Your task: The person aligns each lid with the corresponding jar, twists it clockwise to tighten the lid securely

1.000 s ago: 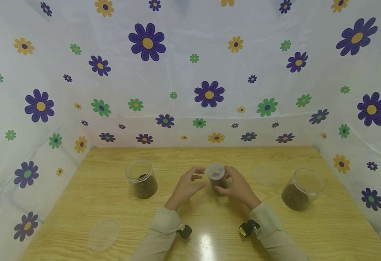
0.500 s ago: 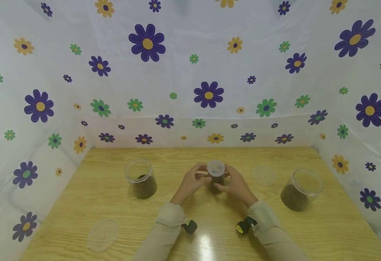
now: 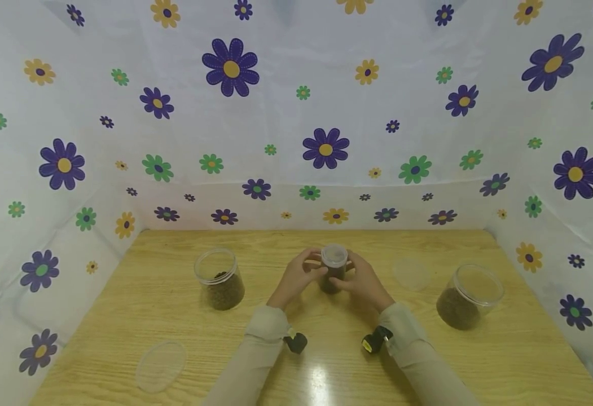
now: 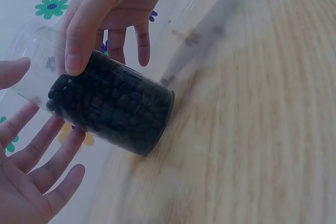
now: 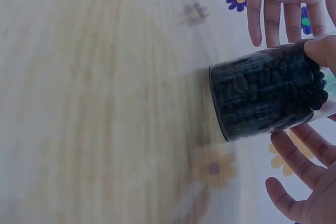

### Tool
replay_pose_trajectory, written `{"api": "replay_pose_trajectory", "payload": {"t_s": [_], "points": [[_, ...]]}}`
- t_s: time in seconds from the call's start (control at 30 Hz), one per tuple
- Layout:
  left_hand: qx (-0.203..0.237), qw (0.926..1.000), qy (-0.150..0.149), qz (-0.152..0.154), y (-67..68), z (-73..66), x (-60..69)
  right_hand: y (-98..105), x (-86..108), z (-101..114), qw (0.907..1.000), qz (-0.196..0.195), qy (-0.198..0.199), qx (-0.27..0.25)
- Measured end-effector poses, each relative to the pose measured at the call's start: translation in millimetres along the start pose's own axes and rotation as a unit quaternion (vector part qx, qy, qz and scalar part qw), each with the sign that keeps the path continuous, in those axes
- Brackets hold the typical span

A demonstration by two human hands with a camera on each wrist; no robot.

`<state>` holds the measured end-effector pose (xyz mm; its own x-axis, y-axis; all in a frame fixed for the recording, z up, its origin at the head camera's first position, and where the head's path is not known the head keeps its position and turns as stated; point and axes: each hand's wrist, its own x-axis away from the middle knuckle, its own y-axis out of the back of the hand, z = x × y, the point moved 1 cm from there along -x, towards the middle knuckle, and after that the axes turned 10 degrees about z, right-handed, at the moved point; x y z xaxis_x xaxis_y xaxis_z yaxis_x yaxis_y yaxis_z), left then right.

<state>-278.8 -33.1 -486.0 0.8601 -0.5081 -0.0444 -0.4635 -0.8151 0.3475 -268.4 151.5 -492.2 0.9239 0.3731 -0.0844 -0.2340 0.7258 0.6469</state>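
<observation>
A small clear jar [image 3: 334, 274] of dark coffee beans is between my two hands in the middle of the wooden table. My right hand [image 3: 361, 282] holds it from the right, with its thumb across the front of the jar. My left hand [image 3: 294, 280] is close on the left side; its straight, spread fingers [image 5: 272, 17] show beside the jar in the right wrist view. The beans [image 4: 121, 106] fill the lower part, as the left wrist view shows. Whether the jar's base touches the table, I cannot tell.
A wide clear jar [image 3: 225, 288] of dark grains stands at the left, uncovered. Another uncovered wide jar [image 3: 461, 304] stands at the right. One clear round lid [image 3: 161, 366] lies front left, a second round lid [image 3: 412, 273] back right. Flowered cloth [image 3: 276, 113] encloses the table.
The small jar has shifted slightly toward the back of the table, with the right hand on it. My left hand has moved in closer to the jar's left side.
</observation>
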Motion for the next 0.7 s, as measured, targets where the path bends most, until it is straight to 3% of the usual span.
{"api": "replay_pose_trajectory", "payload": {"t_s": [0.2, 0.53, 0.7], "points": [[0.011, 0.9999, -0.005, -0.011, 3.3, 4.8, -10.8, 2, -12.6, -5, 1.0, -0.002, -0.002, 0.005], [0.016, 0.9995, 0.018, -0.021, 8.2, 12.0, -28.7, 5, -29.3, -11, 0.9982, -0.004, -0.057, -0.02], [0.019, 0.999, 0.032, -0.026, 9.8, 13.0, -34.9, 9, -34.7, -12, 0.9973, -0.004, -0.064, -0.036]]}}
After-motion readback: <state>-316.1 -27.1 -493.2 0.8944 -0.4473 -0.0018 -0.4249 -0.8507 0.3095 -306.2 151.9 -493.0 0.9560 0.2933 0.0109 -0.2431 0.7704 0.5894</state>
